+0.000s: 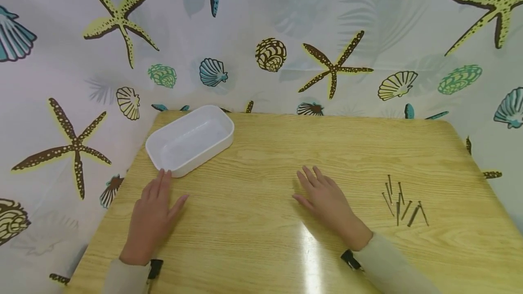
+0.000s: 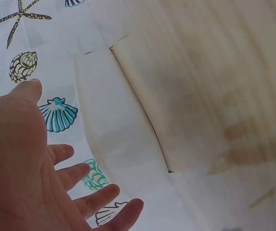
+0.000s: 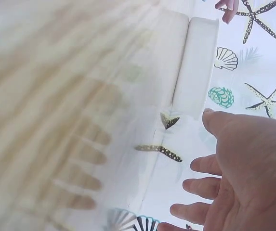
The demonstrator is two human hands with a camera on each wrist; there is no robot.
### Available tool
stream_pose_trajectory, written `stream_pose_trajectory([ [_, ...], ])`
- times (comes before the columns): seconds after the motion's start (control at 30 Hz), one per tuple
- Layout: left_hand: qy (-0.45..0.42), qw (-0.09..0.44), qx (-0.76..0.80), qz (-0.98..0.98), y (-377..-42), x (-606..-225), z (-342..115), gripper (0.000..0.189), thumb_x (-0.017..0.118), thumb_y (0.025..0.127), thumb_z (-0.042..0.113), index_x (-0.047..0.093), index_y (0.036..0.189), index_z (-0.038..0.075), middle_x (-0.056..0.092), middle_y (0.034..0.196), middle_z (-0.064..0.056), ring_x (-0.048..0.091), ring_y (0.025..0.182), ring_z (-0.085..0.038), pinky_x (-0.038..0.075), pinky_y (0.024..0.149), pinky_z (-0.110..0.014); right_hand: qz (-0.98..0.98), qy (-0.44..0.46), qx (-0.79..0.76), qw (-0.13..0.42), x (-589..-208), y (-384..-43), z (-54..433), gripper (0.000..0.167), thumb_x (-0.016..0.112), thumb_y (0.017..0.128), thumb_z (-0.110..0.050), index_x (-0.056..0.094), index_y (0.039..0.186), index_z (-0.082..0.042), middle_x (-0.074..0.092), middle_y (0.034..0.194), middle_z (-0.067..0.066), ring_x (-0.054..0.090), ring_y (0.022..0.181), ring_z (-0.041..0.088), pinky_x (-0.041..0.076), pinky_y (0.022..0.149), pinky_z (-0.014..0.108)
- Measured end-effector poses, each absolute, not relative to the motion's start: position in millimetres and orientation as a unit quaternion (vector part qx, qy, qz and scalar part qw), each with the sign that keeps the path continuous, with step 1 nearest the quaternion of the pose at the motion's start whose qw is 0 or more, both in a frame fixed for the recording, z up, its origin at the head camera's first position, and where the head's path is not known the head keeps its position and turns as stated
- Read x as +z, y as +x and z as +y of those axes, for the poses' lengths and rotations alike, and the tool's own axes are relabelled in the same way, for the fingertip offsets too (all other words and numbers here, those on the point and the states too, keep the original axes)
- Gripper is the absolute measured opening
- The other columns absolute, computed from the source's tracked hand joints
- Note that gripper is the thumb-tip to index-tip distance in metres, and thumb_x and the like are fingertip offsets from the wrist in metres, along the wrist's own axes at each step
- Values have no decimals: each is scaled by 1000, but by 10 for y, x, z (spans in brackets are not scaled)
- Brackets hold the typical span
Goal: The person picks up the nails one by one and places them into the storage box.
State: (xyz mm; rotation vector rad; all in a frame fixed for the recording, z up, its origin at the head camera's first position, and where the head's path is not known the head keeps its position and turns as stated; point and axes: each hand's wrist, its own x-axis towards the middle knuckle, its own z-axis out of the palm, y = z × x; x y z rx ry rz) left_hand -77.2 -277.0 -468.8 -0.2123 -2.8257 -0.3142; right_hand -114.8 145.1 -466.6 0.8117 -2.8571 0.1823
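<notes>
A white rectangular tub (image 1: pixel 206 154) with rounded corners stands at the back left of the wooden table. My left hand (image 1: pixel 151 217) is just in front of it, fingers extended and thumb spread. Its fingertips overlap the tub's near corner in the head view; whether they touch cannot be told. The left wrist view shows the left palm (image 2: pixel 17 159) holding nothing, beside the tub (image 2: pixel 118 115). Right of the middle, my right hand (image 1: pixel 327 203) has loosely extended fingers and holds nothing. Several thin metal nails or screws (image 1: pixel 413 216) lie loose to its right, too small to tell which.
The wood-grain table (image 1: pixel 265 149) fills the lower view, its back edge meeting a curtain (image 1: pixel 245 90) printed with shells and starfish. That cloth also hangs along both sides. Small black straps (image 1: pixel 350 259) are at the wrists, by the light sleeves.
</notes>
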Motion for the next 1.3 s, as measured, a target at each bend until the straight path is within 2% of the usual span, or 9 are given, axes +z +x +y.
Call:
stream_pose_trajectory([
  [0.33, -63, 153, -109, -980, -822, -4674, -2858, 77, 49, 91, 50, 17, 148, 10, 18, 151, -16, 28, 127, -44, 36, 77, -66, -952, 287, 63, 89, -4684, -1224, 1193, 61, 48, 93, -45, 42, 138, -5, 39, 142, 13, 37, 130, 30, 38, 95, 45],
  [0.7, -64, 194, -104, -973, -930, -4647, -2934, 76, 57, 89, 43, 24, 145, 4, 26, 147, -22, 33, 123, -45, 39, 74, -64, -948, 296, 70, 99, -4651, -1274, 917, 59, 49, 93, -43, 45, 136, -3, 43, 139, 13, 40, 128, 27, 40, 93, 42],
  [0.97, -21, 164, -131, -977, -1016, -4632, -2980, 72, 49, 93, 43, 20, 146, 5, 20, 149, -19, 31, 124, -45, 34, 83, -66, -944, 300, 71, 115, -4660, -1316, 761, 56, 48, 93, -42, 47, 134, -4, 46, 136, 12, 44, 125, 27, 42, 92, 42],
  [1.07, -13, 173, -139, -975, -1048, -4630, -2994, 70, 50, 93, 40, 23, 145, 3, 24, 148, -21, 33, 123, -45, 33, 84, -66, -941, 302, 79, 132, -4666, -1343, 711, 54, 50, 93, -40, 49, 132, -3, 50, 133, 13, 47, 122, 27, 43, 91, 41],
  [1.3, 8, 248, -129, -960, -1146, -4611, -3030, 61, 49, 94, 38, 36, 134, -6, 42, 131, -28, 44, 111, -47, 36, 86, -60, -930, 313, 96, 165, -4674, -1421, 579, 48, 54, 92, -35, 53, 128, -3, 55, 127, 13, 52, 116, 27, 44, 90, 40],
])
